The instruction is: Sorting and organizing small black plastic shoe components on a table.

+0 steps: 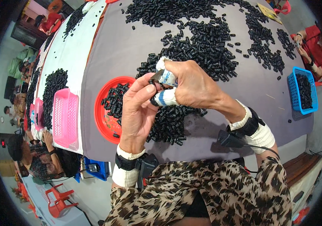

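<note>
L hand (139, 107) w/ blk pc (162, 86), R hand (197, 83) w/ blade (157, 75) (angled)

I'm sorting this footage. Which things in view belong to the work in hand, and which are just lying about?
Work in hand:
left hand, gripping a small black piece
right hand, apparently gripping a small blade
heaped black pieces
red tray of black pieces, probably

Just about:
nearest pink basket
yellow flat object
lower-left red chair

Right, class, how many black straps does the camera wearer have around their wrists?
2: one black strap at the wrist of the left hand, the other strap at the wrist of the right hand, both over white knit cuffs.
</note>
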The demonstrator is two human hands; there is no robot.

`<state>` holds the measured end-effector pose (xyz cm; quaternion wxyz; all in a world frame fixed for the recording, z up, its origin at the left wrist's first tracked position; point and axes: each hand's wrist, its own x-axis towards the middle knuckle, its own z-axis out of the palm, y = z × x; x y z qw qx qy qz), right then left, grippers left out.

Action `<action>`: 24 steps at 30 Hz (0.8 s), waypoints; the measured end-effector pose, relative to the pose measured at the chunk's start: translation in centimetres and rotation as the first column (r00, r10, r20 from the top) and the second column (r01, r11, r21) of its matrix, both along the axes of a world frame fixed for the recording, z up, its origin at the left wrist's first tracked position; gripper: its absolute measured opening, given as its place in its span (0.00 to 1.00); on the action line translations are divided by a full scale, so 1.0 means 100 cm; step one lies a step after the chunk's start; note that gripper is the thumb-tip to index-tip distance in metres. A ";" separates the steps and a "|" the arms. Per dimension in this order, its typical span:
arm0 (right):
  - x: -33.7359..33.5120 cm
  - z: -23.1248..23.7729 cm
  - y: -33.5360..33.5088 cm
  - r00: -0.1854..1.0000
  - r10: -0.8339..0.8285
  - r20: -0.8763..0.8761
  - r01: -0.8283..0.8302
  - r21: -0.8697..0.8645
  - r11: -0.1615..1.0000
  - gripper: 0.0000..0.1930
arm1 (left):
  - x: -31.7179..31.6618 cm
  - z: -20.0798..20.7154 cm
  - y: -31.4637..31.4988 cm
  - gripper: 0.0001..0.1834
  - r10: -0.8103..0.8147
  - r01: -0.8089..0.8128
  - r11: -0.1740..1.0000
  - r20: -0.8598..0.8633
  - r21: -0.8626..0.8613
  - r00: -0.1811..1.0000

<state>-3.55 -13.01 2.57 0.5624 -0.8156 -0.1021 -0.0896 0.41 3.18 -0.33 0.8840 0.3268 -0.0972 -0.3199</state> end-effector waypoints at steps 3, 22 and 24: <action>-0.001 0.001 0.000 1.000 0.007 -0.005 -0.007 -0.001 1.000 0.16 | 0.001 0.001 0.000 0.13 0.020 -0.019 0.997 -0.007 0.072 1.000; -0.005 -0.038 -0.041 0.982 -0.117 -0.145 0.106 -0.081 0.991 0.17 | 0.034 -0.033 0.071 0.19 0.240 -0.520 0.640 0.496 0.566 0.835; -0.010 -0.047 -0.052 0.975 -0.168 -0.143 0.153 -0.114 0.982 0.17 | 0.034 -0.039 0.078 0.17 0.222 -0.609 0.483 0.585 0.629 0.780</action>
